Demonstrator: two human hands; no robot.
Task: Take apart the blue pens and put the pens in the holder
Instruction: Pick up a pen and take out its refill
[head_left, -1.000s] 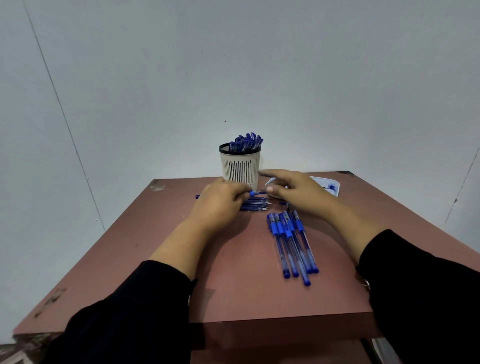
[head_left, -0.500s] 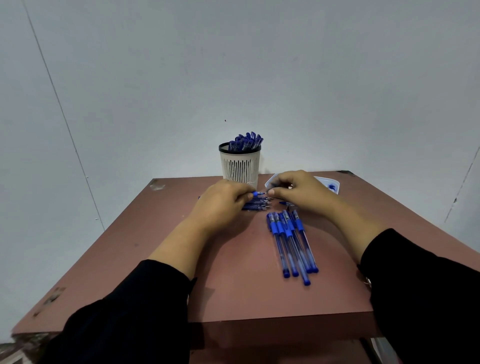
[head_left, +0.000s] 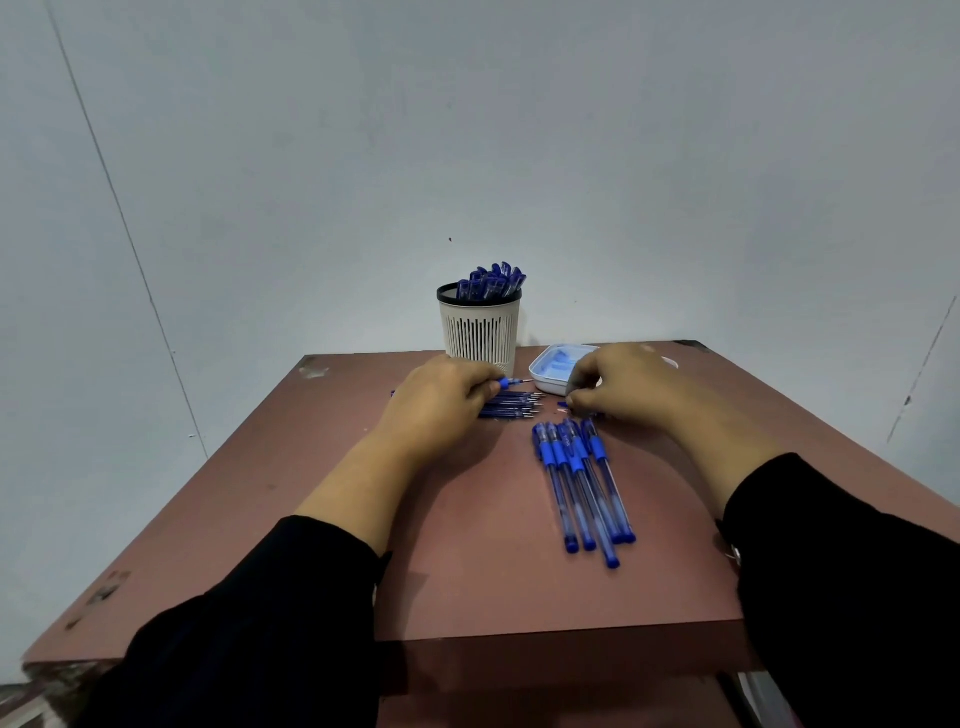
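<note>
A: Starting at the left hand (head_left: 441, 402), what has it got?

B: Its fingers are curled round a refill (head_left: 511, 383). A blue collar and a thin tip poke out past the fingertips, pointing toward the right hand.

A: And under it?

B: A pile of refills (head_left: 511, 405) lies on the table (head_left: 467, 571), partly hidden by the left fingers, tips pointing the same way.

A: Where is the holder?

B: The holder (head_left: 480, 332) stands just beyond the left hand, upright, at the far edge against the wall (head_left: 467, 130). It is pale with slits and a black rim, and blue pen caps (head_left: 493, 283) stick out of the top.

A: Between the hands?

B: A gap of bare table, with the tray (head_left: 550, 371) beyond it. The tray is white, with pale blue bits inside that are too blurred to name. The right hand covers its far side.

A: The pens?

B: A row of pens (head_left: 582, 488) lies nearer than the right hand's fingers, side by side and touching, grips toward the hands, end plugs toward the person. I make out about five.

A: And the right hand (head_left: 623, 384)?

B: It rests knuckles up with fingers curled down to the table, just beyond the grips. Small blue bits (head_left: 563, 404) lie at its fingertips. Whether it pinches one, I cannot tell.

A: Sleeves?

B: Black on both arms, pushed back from the wrists
</note>
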